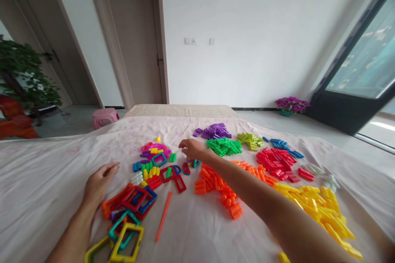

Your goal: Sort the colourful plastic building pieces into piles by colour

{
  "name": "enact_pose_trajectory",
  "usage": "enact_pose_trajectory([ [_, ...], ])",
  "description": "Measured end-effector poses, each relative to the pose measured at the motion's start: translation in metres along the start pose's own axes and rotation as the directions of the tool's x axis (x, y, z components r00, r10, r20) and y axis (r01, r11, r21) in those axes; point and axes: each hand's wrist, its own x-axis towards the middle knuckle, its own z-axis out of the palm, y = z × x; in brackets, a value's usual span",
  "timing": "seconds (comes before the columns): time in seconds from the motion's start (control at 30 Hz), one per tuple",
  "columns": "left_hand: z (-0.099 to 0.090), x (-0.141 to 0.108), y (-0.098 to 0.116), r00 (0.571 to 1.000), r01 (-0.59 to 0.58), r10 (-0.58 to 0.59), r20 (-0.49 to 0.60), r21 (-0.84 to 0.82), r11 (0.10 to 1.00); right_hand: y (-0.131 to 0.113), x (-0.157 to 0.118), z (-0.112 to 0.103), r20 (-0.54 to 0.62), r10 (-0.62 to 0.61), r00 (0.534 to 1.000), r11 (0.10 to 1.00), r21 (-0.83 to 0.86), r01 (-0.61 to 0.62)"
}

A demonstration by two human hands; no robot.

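in the head view, the left hand is loosely half open over the pale cloth, with nothing visible in it, near the white pieces. the right hand has bent fingers near the green pieces; whether it grips something, i cannot tell.

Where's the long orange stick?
In the head view, the orange stick lies on the cloth, left of centre, between the colourful frames and the pile of orange pieces.
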Motion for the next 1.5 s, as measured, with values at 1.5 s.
enact_pose_trajectory([
  [1.5, 0.0, 0.007, -0.004, 0.998, 0.021, -0.029, 0.06, 0.128, 0.992, -0.031, -0.011, 0.015, 0.162, -0.275, 0.948, 0.954, -0.08, 0.291],
])
